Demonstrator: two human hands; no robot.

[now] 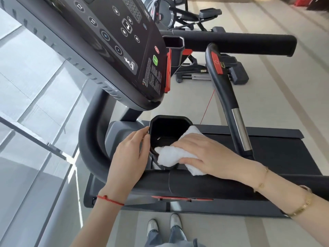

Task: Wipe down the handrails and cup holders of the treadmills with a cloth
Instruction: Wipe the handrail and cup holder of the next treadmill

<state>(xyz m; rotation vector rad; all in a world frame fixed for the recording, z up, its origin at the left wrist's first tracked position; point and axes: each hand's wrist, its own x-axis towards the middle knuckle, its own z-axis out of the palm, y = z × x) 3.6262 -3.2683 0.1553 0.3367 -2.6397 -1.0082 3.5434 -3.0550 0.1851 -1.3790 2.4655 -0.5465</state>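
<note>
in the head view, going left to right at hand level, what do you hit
curved side handrail → left hand on the cup holder's rim → cup holder → white cloth → right hand pressing the cloth → inner handlebar with a metal grip

Pale floor (267,107) with darker stripes runs far right. Large glass windows (26,86) on the left let in daylight. Another exercise machine (187,15) stands far behind.

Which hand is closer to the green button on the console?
The left hand, though neither touches the green button. It grips the cup holder rim below the console; the right hand presses the cloth further right.
</note>
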